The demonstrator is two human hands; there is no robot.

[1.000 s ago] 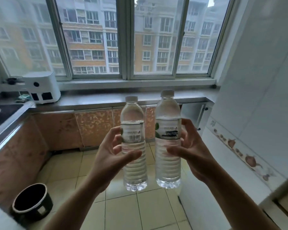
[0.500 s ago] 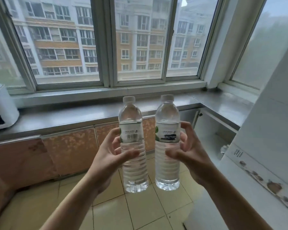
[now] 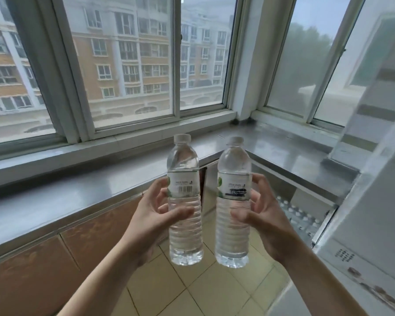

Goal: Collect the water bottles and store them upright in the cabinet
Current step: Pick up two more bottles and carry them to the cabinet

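Steel counter (image 3: pixel 283 156) behind; each hand, left hand (image 3: pixel 151 215) and right hand (image 3: pixel 265 215), grips one of two bottles: left bottle (image 3: pixel 184 201), right bottle (image 3: pixel 234 206); possibly more below.

Both forearms raised ahead, side by side. Left hand (image 3: pixel 155 215) wrapped around left bottle (image 3: pixel 184 201), thumb in front; right hand (image 3: pixel 263 215) wrapped around right bottle (image 3: pixel 234 204), right of left bottle.

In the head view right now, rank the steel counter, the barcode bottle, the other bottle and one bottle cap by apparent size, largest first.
1. steel counter, spanning the frame.
2. and 3. barcode bottle and other bottle: they look alike, so no ranking between them.
4. bottle cap, smallest.
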